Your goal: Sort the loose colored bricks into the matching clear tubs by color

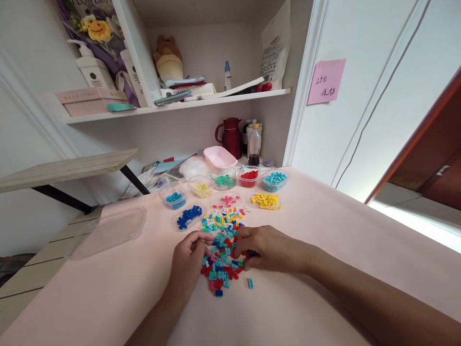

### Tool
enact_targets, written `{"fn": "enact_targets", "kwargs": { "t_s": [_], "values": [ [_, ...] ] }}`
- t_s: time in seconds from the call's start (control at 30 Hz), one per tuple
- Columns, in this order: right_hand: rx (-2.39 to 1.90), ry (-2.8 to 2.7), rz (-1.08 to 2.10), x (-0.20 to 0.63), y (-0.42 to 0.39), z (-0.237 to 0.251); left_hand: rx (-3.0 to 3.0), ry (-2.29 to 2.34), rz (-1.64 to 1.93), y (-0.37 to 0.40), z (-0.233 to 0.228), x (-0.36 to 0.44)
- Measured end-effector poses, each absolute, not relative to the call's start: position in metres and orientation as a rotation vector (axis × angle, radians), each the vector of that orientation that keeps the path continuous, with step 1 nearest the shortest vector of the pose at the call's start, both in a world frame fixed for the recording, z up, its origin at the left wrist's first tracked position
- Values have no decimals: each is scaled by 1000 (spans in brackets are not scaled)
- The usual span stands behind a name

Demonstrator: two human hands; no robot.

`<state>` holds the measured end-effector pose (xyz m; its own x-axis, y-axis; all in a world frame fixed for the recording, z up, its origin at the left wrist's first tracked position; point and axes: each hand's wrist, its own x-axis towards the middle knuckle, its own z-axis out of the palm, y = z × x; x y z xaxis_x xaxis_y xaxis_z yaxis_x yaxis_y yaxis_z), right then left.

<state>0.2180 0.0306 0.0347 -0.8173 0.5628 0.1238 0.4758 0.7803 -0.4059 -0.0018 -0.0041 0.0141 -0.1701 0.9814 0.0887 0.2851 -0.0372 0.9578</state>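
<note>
A mixed pile of small toy building bricks (pixel 224 262) lies on the pink table cover, with turquoise, red, blue, green, yellow and white pieces in it. My left hand (pixel 188 257) rests against the pile's left side, its fingers curled together. Whether a brick sits between those fingertips is hidden. From the right, my right hand (pixel 264 247) reaches over the pile with fingers bent down and the thumb apart from them; bricks show in the gap. One turquoise brick (pixel 250 283) lies loose below that hand.
Behind the pile stand clear tubs of bricks sorted by colour, including dark blue (pixel 189 216), yellow (pixel 265 200), red (pixel 249 178) and turquoise (pixel 275 179). A clear lid (pixel 115 228) lies at left. Farther back are a pink basket (pixel 220 157) and a red jug (pixel 232 138).
</note>
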Motion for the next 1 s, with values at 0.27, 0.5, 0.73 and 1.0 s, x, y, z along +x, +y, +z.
{"fn": "enact_targets", "kwargs": {
  "t_s": [0.27, 0.5, 0.73, 1.0],
  "values": [
    [-791, -2732, 561, 214, 27, 37, 1376, 1544, 1230, -5, 16, -1],
    [-763, -2720, 576, 214, 27, 35, 1400, 1558, 1214, -5, 15, -2],
    [-775, -2729, 546, 212, 24, 37, 1399, 1548, 1199, -5, 15, -2],
    [-791, -2675, 485, 209, 26, 28, 1397, 1533, 1212, -5, 18, -1]
  ]
}}
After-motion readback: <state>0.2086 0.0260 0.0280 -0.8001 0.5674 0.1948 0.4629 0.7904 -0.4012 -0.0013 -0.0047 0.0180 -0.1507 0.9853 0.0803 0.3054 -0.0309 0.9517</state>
